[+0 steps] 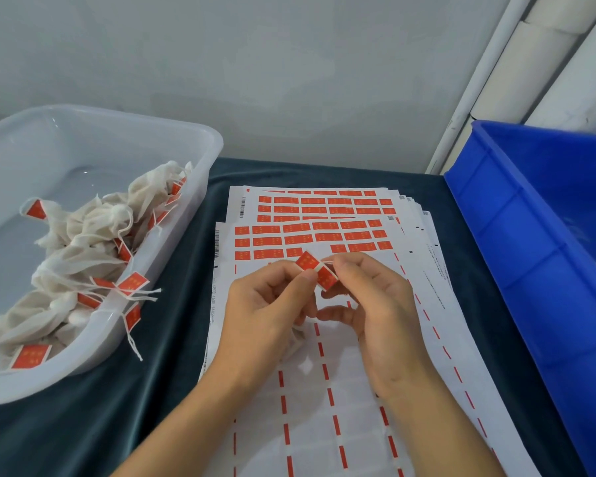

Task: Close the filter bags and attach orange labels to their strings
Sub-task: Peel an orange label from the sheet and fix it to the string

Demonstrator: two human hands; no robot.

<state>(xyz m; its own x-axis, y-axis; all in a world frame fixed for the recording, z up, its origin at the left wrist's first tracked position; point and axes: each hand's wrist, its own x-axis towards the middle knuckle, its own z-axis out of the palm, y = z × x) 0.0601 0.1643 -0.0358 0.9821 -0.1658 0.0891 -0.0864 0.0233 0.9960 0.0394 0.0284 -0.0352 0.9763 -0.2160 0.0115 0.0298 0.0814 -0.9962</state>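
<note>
**A:** What is nearest the camera?

**B:** Two bare forearms reach in from the bottom edge over a stack of white label sheets [341,390] lying on a dark cloth-covered table [172,321]. The near part of the top sheet is mostly peeled, showing only red dashed lines.

**A:** And the hands?

**B:** They meet over the middle of the sheet. The left hand [269,304] and the right hand [372,297] together pinch one orange label [315,271] between their fingertips. A thin white string [320,266] crosses the label's middle. Something white shows under the left palm; I cannot tell what it is.

**A:** Beyond the hands?

**B:** Rows of unpeeled orange labels [310,235] fill the far part of the sheets, with barcodes along the left margin.

**A:** To the sides?

**B:** On the left, a clear plastic tub [193,139] holds a heap of white filter bags [93,232], tied shut, orange labels on their strings; a few strings trail over its rim. On the right stands a blue plastic crate [530,253]. A pale wall [289,63] rises behind.
</note>
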